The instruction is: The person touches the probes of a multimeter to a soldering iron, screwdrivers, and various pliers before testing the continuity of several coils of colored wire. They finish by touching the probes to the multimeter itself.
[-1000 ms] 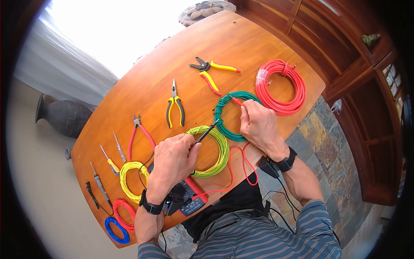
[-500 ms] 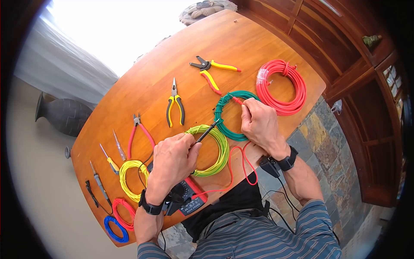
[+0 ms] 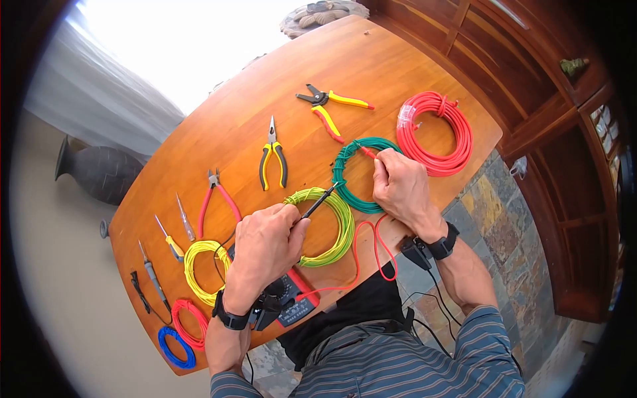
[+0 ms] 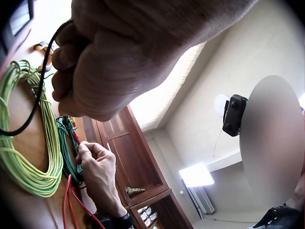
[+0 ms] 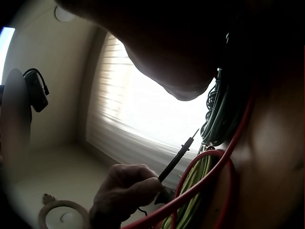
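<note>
My left hand [image 3: 265,242] grips a black test probe [image 3: 320,202], its metal tip pointing to the lower left part of the green wire coil [image 3: 340,166]. My right hand [image 3: 406,189] pinches a red test probe [image 3: 367,152], whose front end overlaps the top of that same coil. In the right wrist view the black probe [image 5: 176,160] slants upward, bare tip showing. A yellow-green wire coil [image 3: 345,232] lies beside my left hand. Under my left wrist, partly hidden, is a red and black multimeter [image 3: 302,306]; a red lead [image 3: 355,262] loops from it toward my right hand.
Beyond my hands lie wire strippers [image 3: 318,98], long-nose pliers [image 3: 272,156] and red-handled cutters [image 3: 213,189]. A thick red coil [image 3: 458,142] sits at the right edge. Screwdrivers, a soldering iron [image 3: 152,275] and yellow [image 3: 191,268], red and blue [image 3: 162,345] coils are leftward.
The head view has shifted slightly, so the tools on the table appear a little displaced. Both hands keep hold of their probes in nearly the same position.
</note>
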Motion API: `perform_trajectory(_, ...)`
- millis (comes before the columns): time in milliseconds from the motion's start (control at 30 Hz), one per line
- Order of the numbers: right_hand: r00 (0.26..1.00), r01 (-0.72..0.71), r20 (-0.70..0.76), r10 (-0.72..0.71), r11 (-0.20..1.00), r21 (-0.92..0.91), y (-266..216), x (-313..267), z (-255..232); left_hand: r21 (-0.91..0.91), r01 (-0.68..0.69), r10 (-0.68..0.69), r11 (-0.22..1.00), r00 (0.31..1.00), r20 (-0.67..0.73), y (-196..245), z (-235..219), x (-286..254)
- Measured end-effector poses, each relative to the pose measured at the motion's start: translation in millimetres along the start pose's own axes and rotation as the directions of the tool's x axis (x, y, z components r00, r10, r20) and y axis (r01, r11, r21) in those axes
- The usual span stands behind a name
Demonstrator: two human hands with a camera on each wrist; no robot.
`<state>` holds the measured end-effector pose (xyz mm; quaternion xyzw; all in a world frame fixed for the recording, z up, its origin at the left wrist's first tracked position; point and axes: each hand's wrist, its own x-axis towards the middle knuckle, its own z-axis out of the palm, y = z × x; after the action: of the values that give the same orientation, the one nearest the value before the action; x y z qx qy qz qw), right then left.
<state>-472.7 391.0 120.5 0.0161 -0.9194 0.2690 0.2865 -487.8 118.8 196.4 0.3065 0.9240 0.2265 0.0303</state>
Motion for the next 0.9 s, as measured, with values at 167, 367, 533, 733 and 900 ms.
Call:
perform_trajectory(167, 0.999, -0.024, 0.033, 0.021, 0.998, 0.066, 0.4, 1.4, -4.7, -0.021, 0.001, -0.001, 1.000, 1.000, -0.021, 3.0, -1.4, -1.8)
perform_trajectory(367, 0.996, -0.070, 0.065, 0.064, 0.993, 0.095, -3.3, 5.0, -12.5, -0.013, 0.010, -0.010, 1.000, 1.000, -0.010, 5.3, -3.3, -5.5)
perform_trajectory(533, 0.993, -0.045, 0.111, 0.039, 0.997, 0.056, -1.4, 8.9, -14.1, -0.023, 0.001, -0.002, 1.000, 0.999, -0.034, 3.9, -4.0, -7.9)
perform_trajectory(733, 0.977, -0.078, 0.204, 0.064, 0.995, 0.060, -7.9, 10.3, -28.8, -0.391, 0.086, -0.176, 0.917, 0.964, -0.201, 20.1, -12.1, -21.0)
perform_trajectory(900, 0.978, -0.075, 0.204, 0.048, 0.989, 0.127, -16.5, 8.4, -35.3, -0.866, 0.013, -0.459, 0.499, 0.852, -0.252, 62.6, -47.0, -59.3)
